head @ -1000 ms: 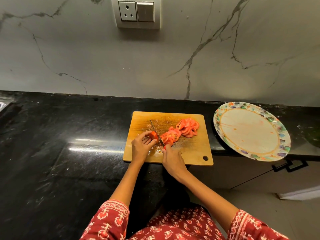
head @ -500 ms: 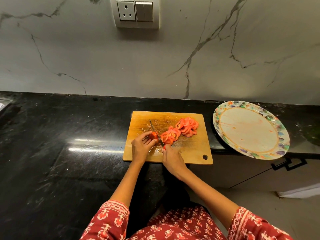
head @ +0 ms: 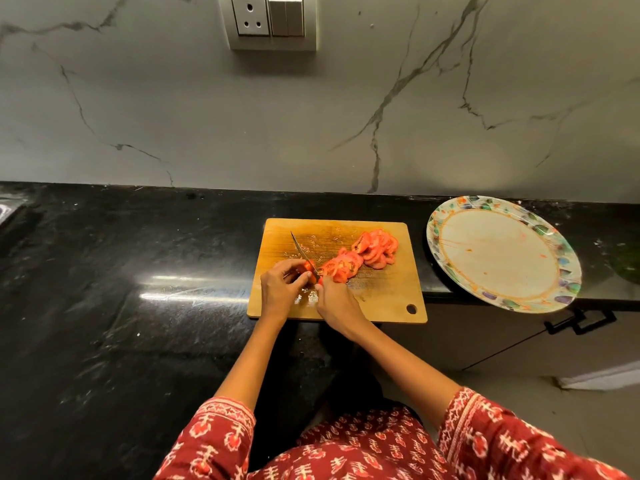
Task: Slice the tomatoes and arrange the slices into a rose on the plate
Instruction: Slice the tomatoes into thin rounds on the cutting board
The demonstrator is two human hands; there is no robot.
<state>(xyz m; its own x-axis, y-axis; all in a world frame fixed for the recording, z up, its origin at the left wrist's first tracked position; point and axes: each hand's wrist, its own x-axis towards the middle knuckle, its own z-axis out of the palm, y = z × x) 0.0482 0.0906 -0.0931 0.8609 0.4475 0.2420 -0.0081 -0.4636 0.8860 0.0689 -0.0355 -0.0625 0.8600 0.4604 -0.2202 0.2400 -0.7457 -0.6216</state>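
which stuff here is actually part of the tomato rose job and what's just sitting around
Part of the job:
- tomato piece, held by the left hand
- knife, in the right hand
- cut slices
- cutting board
- plate, no slices on it yet

Just there:
- wall socket and switch
- black countertop
- cabinet handle

1. A cutting board lies on the counter, near its front edge.
2. Tomato slices lie on the board's right half.
3. A knife stands over the board's left part, left of the slices.
4. A plate sits right of the board, overhanging the counter's edge.
5. A wall socket is behind, above the board.
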